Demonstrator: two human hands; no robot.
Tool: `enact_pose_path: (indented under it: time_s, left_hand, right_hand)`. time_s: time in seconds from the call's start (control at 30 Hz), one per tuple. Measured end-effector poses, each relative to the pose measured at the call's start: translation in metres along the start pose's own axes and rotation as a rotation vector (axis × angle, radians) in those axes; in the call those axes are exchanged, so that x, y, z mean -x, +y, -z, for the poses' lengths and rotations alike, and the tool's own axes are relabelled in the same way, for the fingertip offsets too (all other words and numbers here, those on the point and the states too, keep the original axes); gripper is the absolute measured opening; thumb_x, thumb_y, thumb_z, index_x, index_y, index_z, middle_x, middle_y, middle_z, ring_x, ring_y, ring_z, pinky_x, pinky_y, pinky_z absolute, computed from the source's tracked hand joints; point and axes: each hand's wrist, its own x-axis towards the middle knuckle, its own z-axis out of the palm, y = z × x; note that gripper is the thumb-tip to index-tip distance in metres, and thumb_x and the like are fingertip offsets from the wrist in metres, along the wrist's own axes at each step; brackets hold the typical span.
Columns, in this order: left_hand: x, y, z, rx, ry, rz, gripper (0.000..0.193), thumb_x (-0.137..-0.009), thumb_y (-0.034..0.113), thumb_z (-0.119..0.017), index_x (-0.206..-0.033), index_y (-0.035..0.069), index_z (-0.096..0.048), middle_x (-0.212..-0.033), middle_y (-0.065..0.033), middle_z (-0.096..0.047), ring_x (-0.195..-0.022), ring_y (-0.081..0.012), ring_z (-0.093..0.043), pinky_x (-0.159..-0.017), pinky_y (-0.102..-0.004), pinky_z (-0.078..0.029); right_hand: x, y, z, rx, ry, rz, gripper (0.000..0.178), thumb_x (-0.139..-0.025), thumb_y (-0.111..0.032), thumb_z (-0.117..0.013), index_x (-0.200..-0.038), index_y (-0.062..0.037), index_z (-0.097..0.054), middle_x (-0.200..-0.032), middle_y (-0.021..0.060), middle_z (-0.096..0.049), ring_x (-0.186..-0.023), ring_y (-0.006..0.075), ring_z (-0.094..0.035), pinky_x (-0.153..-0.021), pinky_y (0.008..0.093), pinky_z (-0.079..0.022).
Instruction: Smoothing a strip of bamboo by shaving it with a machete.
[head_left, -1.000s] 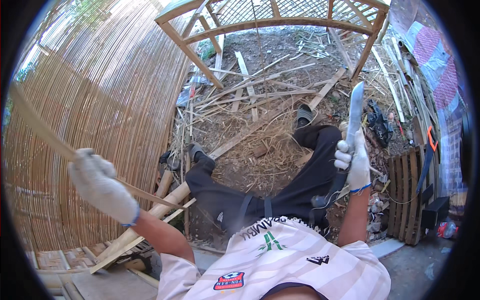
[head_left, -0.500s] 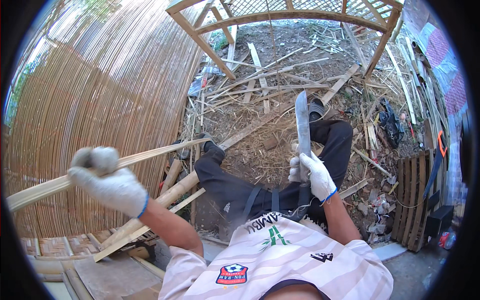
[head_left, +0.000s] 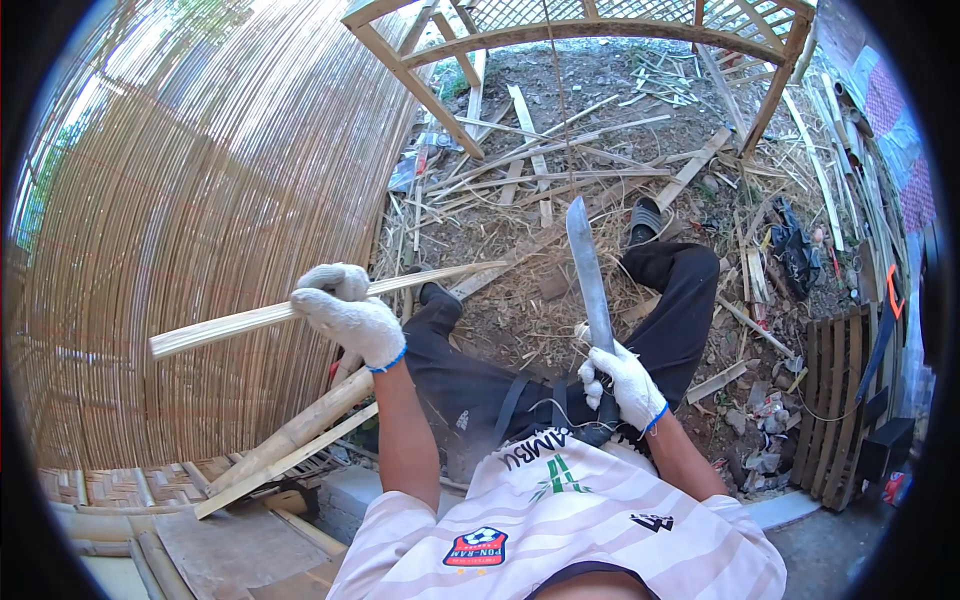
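Note:
My left hand (head_left: 347, 313), in a white work glove, grips a long flat bamboo strip (head_left: 240, 322) that runs from the lower left up to the right, its far tip near my knee. My right hand (head_left: 620, 378), also gloved, is shut on the handle of a long grey blade (head_left: 589, 272) that points upward in front of me. The blade stands to the right of the strip's tip, apart from it. My legs in dark trousers stretch out over the littered ground below both hands.
A large curved screen of thin bamboo slats (head_left: 190, 250) fills the left side. Split bamboo poles (head_left: 290, 440) lie by my left leg. Scrap strips and shavings (head_left: 540, 170) cover the ground under a wooden frame (head_left: 590, 30). A dark slatted panel (head_left: 835, 390) stands at right.
My left hand has swung the bamboo strip from pointing far left toward the middle. My right hand has brought the blade from the right side in toward the centre.

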Motion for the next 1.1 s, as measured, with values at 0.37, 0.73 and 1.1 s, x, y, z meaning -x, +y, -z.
enact_pose_path:
  time_s: [0.37, 0.73, 1.1]
  left_hand:
    - [-0.038, 0.051, -0.002, -0.138, 0.019, -0.253, 0.055, -0.111, 0.06, -0.037, -0.105, 0.008, -0.054, -0.079, -0.0017, -0.047, -0.076, -0.0153, -0.049, -0.078, -0.0331, -0.048]
    - [-0.07, 0.145, -0.031, -0.152, 0.102, -0.646, 0.049, -0.113, 0.046, -0.036, -0.073, 0.018, -0.037, -0.064, 0.004, -0.024, -0.06, -0.0126, -0.025, -0.061, -0.0319, -0.032]
    - [-0.055, 0.151, -0.027, 0.017, 0.077, -0.551, 0.059, -0.111, 0.048, -0.041, -0.063, 0.022, -0.02, -0.056, 0.0045, -0.014, -0.05, -0.0131, -0.013, -0.054, -0.0329, -0.022]
  right_hand:
    - [-0.039, -0.018, -0.074, 0.7, 0.006, 0.438, 0.04, -0.105, -0.016, -0.053, -0.144, -0.0078, -0.057, -0.09, 0.0151, -0.073, -0.074, 0.0236, -0.073, -0.07, 0.0398, -0.057]
    - [-0.024, -0.015, -0.183, 0.846, -0.287, 0.822, 0.032, -0.097, -0.015, -0.064, -0.128, -0.0062, -0.062, -0.102, 0.0213, -0.072, -0.09, 0.0438, -0.071, -0.077, 0.0474, -0.059]
    - [-0.053, 0.004, -0.165, 0.987, -0.272, 0.682, 0.018, -0.098, -0.02, -0.063, -0.11, -0.0069, -0.062, -0.085, 0.0237, -0.07, -0.078, 0.0458, -0.07, -0.068, 0.0523, -0.056]
